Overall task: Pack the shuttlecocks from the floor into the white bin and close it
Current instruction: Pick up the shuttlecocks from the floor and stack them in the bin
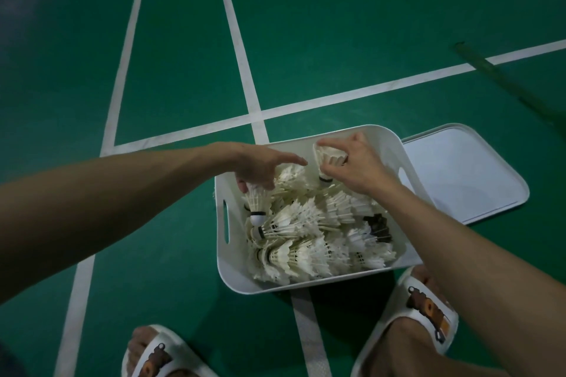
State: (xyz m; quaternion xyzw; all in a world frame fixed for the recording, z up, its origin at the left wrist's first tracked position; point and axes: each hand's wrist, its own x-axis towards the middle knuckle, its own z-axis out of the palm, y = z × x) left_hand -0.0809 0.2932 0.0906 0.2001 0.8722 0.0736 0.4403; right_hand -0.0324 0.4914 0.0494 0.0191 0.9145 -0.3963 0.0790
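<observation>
Your right fingers [332, 167] are curled round the feather skirt of one shuttlecock [329, 156], pinching it over the far end of the white bin [306, 286]. Your left fingers [266, 180] and thumb pinch a second shuttlecock [256, 196] just inside the bin's left wall, forefinger sticking out straight. So the right hand [358, 165] and the left hand [260, 164] are both loaded, hovering above the pile [306, 232] that fills the bin nearly to the rim.

Watch it here: squeeze those skirts and you'll crush feathers. Dropped onto a heap this high, a shuttle could well roll over the rim onto the floor [337, 24]. A heaped pile may also stop the lid [465, 174], lying flat just right of the bin, from seating.

Both held shuttles stand near upright, long axis roughly vertical, cork down, skirt up in your grip. The packed ones mostly lie on their sides in nested rows, corks toward the bin's left wall.
</observation>
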